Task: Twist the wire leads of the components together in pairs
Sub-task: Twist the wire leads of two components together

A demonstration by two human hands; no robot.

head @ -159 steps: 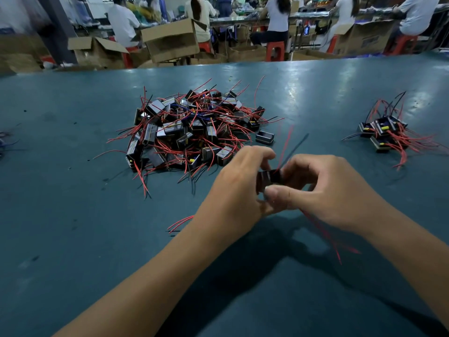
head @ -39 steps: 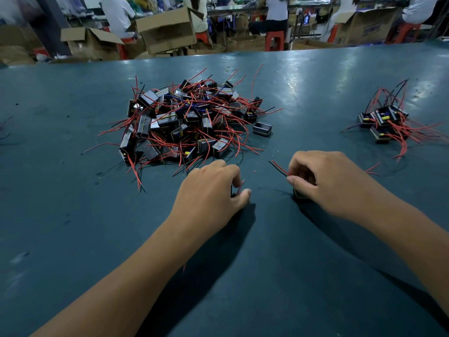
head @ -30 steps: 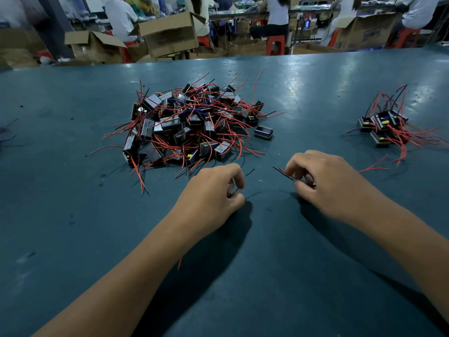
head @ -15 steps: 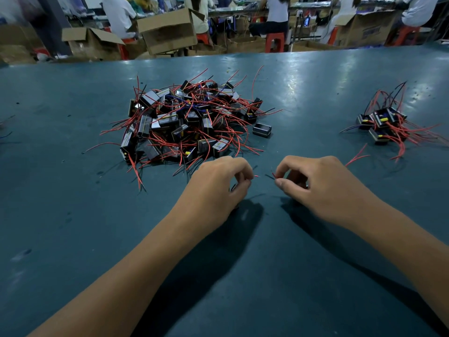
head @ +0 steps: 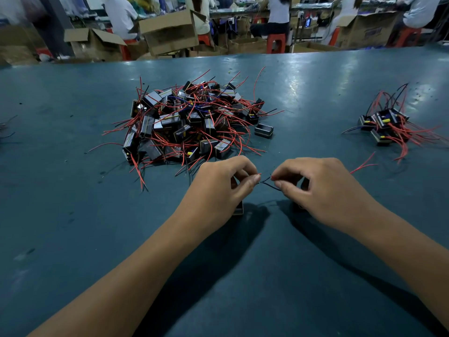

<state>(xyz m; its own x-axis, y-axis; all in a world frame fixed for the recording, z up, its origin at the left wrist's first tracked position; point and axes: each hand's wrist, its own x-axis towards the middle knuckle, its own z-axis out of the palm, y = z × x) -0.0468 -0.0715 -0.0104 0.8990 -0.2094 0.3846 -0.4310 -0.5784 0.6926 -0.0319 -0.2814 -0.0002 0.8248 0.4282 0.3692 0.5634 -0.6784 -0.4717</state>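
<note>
- Both hands have drawn closer together over the last half second, so their fingertips now nearly meet above the teal table [head: 73, 239], where earlier a clear gap lay between them.
- Left hand [head: 218, 190]: thumb and forefinger are pinched on a red-tipped wire end, and the other fingers are curled over a small dark component [head: 239, 210], only a corner of which shows under the palm.
- Right hand [head: 320, 190]: thumb and forefinger pinch the other ends of the thin wire leads [head: 267, 182], which span the short gap between the two hands, red and black strands crossing just above the tabletop. A second component seems to sit beneath this hand, but it is too hidden to be sure.
- Judging by this, the lead ends are now brought together and the twist of this pair is starting or just about to start.
- Loose red wire [head: 362, 164] trails out from behind the right hand toward the right.
- Beyond the hands lies a big pile of components [head: 189, 120]: small dark rectangular blocks with yellow bands, tangled in long red and black leads, apparently still to be done.
- Well apart to the right sits a small cluster [head: 386, 125] of similar blocks with wires, probably the finished ones.
</note>
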